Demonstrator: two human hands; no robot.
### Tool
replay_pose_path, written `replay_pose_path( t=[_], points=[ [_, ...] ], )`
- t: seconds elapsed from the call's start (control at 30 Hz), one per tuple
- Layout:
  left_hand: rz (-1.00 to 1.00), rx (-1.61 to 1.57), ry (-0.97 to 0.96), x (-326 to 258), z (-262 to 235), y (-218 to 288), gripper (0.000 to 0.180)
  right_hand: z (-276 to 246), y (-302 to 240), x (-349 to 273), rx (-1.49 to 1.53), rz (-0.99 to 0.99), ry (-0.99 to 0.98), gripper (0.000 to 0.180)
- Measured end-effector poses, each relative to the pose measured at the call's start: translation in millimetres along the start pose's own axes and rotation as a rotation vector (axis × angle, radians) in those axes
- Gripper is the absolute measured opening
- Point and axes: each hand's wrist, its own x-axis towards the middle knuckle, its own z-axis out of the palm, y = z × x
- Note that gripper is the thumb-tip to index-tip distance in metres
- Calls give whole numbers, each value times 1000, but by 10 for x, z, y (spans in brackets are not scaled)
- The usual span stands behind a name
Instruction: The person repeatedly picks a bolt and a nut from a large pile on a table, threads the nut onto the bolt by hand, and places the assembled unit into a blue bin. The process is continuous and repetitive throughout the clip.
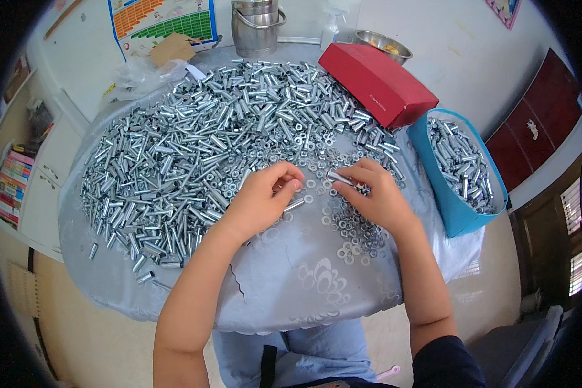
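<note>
My right grip is pinching a silver metal sleeve between thumb and fingers, holding it above the cloth-covered counter. My left grip is hovering opposite, its thumb and fingers curling close together; I cannot tell whether they are pinching anything. Another silver tube is lying just beside my left fingers. Below my right grip, loose washers are spreading in a patch, while a wide heap of metal fasteners is covering the counter's left and far parts. A red box is resting at the far right, near a blue bin that is holding more metal pieces.
</note>
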Motion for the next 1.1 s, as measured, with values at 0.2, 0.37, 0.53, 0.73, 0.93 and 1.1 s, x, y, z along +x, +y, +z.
replay_pose_path(
  t=[0.2, 0.37, 0.53, 0.73, 0.93, 1.1],
  points=[
    [221, 313, 243, 22, -134, -93, 11, 24, 18, -10, -44, -5, -18, 20],
    [242, 511, 360, -14, -208, -113, 13, 54, 20, -18, -41, 36, -60, 21],
    [157, 648, 542, 12, -426, -268, 13, 64, 43, -30, 20, 1, -50, 20],
    [9, 624, 522, 1, -467, -379, 14, 36, 2, -34, 24, 29, -67, 20],
    [-1, 685, 619, -27, -630, -379, 13, 16, 0, -33, 25, 1, -59, 20],
    [-118, 712, 590, -57, -787, -487, 13, 26, 3, -33, 36, 25, -71, 20]
  ],
)
